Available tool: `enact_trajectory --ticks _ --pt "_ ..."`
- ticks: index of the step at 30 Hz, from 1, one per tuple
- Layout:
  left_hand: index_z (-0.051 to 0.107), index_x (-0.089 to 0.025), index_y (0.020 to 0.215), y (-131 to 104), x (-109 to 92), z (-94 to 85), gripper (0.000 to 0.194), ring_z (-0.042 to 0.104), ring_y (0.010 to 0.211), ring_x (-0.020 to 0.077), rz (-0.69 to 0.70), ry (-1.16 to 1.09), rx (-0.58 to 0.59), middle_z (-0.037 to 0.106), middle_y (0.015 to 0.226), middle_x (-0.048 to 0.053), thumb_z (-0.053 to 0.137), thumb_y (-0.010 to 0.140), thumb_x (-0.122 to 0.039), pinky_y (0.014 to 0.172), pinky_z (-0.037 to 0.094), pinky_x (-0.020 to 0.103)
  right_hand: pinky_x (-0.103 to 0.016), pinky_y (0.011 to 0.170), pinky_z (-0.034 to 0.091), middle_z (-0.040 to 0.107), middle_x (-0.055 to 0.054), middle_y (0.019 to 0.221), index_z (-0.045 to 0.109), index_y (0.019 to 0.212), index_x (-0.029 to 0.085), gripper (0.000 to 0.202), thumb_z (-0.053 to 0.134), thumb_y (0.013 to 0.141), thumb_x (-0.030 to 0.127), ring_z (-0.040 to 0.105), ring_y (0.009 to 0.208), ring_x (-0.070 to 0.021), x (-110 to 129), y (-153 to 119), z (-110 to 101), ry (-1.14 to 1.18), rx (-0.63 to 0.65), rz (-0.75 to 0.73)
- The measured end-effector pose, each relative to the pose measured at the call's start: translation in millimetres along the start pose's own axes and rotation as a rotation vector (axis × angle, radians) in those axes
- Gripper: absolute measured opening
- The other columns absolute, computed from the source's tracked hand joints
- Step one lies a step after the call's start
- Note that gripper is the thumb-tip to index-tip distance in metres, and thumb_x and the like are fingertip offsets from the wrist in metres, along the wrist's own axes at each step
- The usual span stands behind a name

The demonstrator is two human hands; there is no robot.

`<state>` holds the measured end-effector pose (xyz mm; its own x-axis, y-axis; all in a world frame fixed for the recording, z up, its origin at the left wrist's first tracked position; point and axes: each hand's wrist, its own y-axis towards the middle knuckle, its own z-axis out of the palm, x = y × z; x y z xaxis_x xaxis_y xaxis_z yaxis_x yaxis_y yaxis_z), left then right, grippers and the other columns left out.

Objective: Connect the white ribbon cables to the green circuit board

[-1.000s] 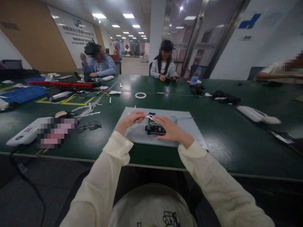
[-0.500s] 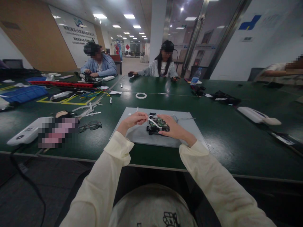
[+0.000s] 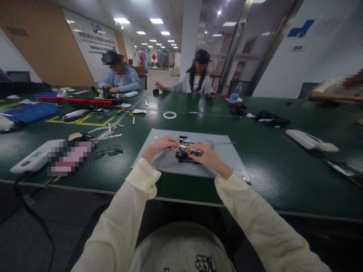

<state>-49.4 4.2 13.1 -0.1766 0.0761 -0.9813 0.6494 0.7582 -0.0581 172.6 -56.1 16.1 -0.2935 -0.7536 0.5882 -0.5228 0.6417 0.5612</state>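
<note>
A black device with a green circuit board lies on a grey board on the green table. Above its left part, my left hand pinches one end of a short white strip. From the right, my right hand reaches over the device, its thumb and finger brought together at the strip's other end. The right hand and its fingers cover much of the circuit board.
A white ring lies beyond the board. At the left are eyeglasses, loose white strips, a white device and a blue tray. Two people sit across the table; another is at the right edge.
My right hand has moved from the device's right side onto the strip and closed its fingers. The strip is now drawn between both hands. A person opposite has let go of a small black box.
</note>
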Motion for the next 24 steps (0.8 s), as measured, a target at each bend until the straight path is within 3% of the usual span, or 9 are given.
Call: enact_trajectory --ticks 6,10,13,17,20,24 --pt "0.056 -0.012 0.065 2 2 -0.6 0.033 0.03 0.04 0.0032 -0.061 0.042 -0.03 0.041 0.049 -0.005 0.063 0.068 -0.044 0.04 0.018 0.019 -0.028 0.078 0.047 0.067 -0.004 0.093 0.063 0.107 0.021 0.025 0.046 0.088 0.021 0.062 0.086 -0.0147 -15 -3 2 -0.081 0.066 -0.023" --pt "0.054 -0.012 0.06 4 3 -2.4 0.034 0.035 0.041 0.0039 -0.117 0.069 -0.187 0.043 0.047 -0.005 0.067 0.063 -0.044 0.041 0.02 0.019 -0.027 0.075 0.046 0.065 -0.005 0.092 0.062 0.11 0.022 0.027 0.046 0.088 0.022 0.06 0.084 -0.0141 -23 -5 2 -0.228 0.109 -0.093" --pt "0.055 -0.012 0.061 5 2 -1.9 0.035 0.041 0.045 0.0052 -0.114 0.082 -0.253 0.047 0.049 -0.003 0.067 0.061 -0.045 0.042 0.023 0.019 -0.029 0.075 0.046 0.059 -0.008 0.103 0.066 0.104 0.023 0.024 0.048 0.087 0.022 0.057 0.088 -0.015 -21 -5 1 -0.344 0.098 -0.137" --pt "0.06 -0.012 0.071 4 1 0.6 0.032 0.049 0.054 0.0068 -0.093 0.099 -0.252 0.058 0.062 0.0 0.066 0.062 -0.043 0.044 0.028 0.017 -0.033 0.084 0.045 0.059 -0.008 0.109 0.068 0.097 0.022 0.021 0.049 0.086 0.021 0.054 0.099 -0.0173 -17 -5 2 -0.379 0.116 -0.197" --pt "0.06 -0.013 0.075 5 3 1.2 0.029 0.052 0.056 0.0073 -0.097 0.114 -0.227 0.062 0.071 0.002 0.064 0.063 -0.039 0.044 0.028 0.016 -0.031 0.081 0.047 0.065 -0.006 0.096 0.068 0.095 0.02 0.021 0.049 0.087 0.022 0.058 0.09 -0.0157 -17 -5 5 -0.349 0.16 -0.196" --pt "0.06 -0.013 0.074 5 5 0.7 0.022 0.051 0.053 0.0072 -0.086 0.189 -0.189 0.061 0.066 0.002 0.061 0.064 -0.033 0.042 0.026 0.016 -0.029 0.079 0.047 0.067 -0.005 0.093 0.069 0.093 0.019 0.019 0.051 0.086 0.023 0.059 0.087 -0.0152 -17 -7 9 -0.354 0.161 -0.177"
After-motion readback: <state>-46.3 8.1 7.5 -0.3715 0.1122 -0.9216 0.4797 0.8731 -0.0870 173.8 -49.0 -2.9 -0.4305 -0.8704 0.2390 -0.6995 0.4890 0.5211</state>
